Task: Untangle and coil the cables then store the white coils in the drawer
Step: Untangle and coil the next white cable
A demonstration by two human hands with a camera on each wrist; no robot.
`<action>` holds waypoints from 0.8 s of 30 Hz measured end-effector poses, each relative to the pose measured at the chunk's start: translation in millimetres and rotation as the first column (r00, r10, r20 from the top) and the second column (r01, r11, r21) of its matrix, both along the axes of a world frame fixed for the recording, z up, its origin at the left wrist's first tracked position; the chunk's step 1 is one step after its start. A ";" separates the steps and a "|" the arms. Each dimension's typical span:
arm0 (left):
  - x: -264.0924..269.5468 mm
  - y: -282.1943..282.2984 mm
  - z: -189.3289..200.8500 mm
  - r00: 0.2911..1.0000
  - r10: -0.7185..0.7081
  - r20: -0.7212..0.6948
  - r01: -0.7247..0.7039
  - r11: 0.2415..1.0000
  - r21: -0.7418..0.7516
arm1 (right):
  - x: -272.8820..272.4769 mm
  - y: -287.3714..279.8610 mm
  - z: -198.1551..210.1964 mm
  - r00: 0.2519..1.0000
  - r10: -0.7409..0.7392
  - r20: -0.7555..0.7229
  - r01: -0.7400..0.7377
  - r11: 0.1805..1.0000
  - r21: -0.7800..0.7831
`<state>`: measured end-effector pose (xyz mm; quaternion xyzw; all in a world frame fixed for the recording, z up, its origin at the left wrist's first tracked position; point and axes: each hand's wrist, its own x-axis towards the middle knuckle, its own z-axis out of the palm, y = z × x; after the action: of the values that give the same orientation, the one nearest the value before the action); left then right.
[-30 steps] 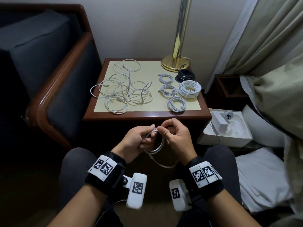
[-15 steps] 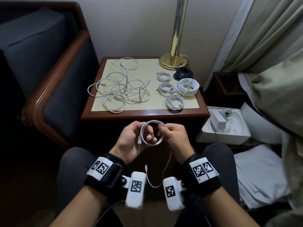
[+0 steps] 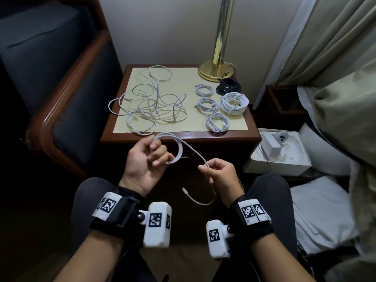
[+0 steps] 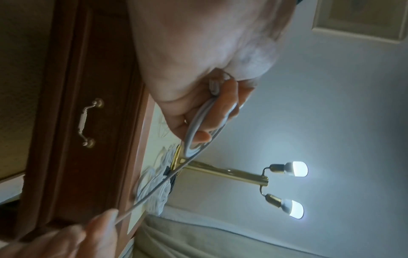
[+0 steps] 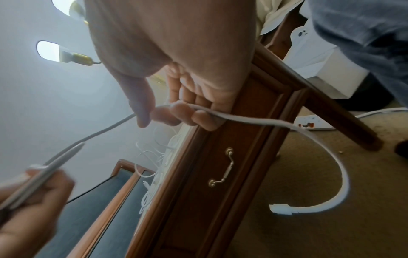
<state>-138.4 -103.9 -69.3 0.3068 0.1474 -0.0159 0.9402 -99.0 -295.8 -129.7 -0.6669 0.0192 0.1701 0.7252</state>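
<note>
Thin white cable (image 3: 190, 148) runs left to right between curled left hand (image 3: 146, 159), gripping its loops, and right hand (image 3: 218, 171), pinching its straight run.

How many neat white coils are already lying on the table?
4. Three small coils run in a column: back, middle, front. A bigger coil lies right of the middle one. The tangle could hide more.
</note>
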 end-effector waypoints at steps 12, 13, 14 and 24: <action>1.9 9.8 0.0 0.996 0.065 0.052 -0.078 0.952 0.296 | 3.1 14.4 12.5 0.984 0.112 0.136 -0.070 0.958 -0.279; 2.4 10.0 -1.0 0.997 0.067 0.049 -0.080 0.932 0.353 | 3.1 16.5 17.3 0.968 0.188 0.168 -0.124 0.936 -0.331; 3.0 10.5 -1.8 0.996 0.074 0.046 -0.086 0.911 0.404 | 2.7 18.3 21.8 0.945 0.262 0.197 -0.170 0.906 -0.389; 3.3 21.4 -4.7 0.994 0.111 0.016 -0.095 0.755 0.649 | -3.1 21.3 37.1 0.819 0.519 0.245 -0.161 0.618 -0.769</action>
<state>-135.1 -82.5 -74.0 0.6042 0.1712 0.0841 0.7737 -102.1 -274.5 -92.6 -0.9061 -0.2132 0.1297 0.3416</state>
